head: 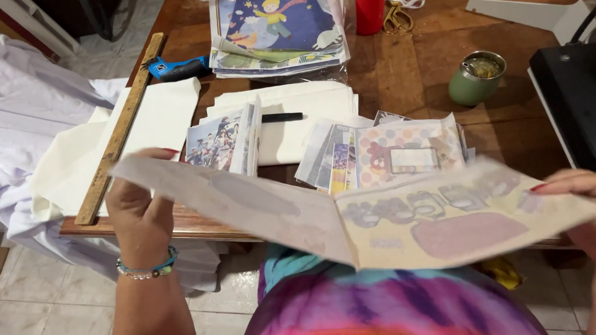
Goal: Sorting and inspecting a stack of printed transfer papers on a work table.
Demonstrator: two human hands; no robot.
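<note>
Looks like the sorting stage: a printed sheet (352,218) is up in the air over the near table (414,77) edge, right in front of the body. Left hand (141,212) pinches its left end, thumb on top; right hand (587,207) pinches the right end, fingers over the edge. The sheet's long axis runs left to right, sagging a bit along a middle crease, with its faded backside facing up. I'd guess any next move needs both grips kept level so it doesn't buckle. More print stacks (383,154) sit just behind.
</note>
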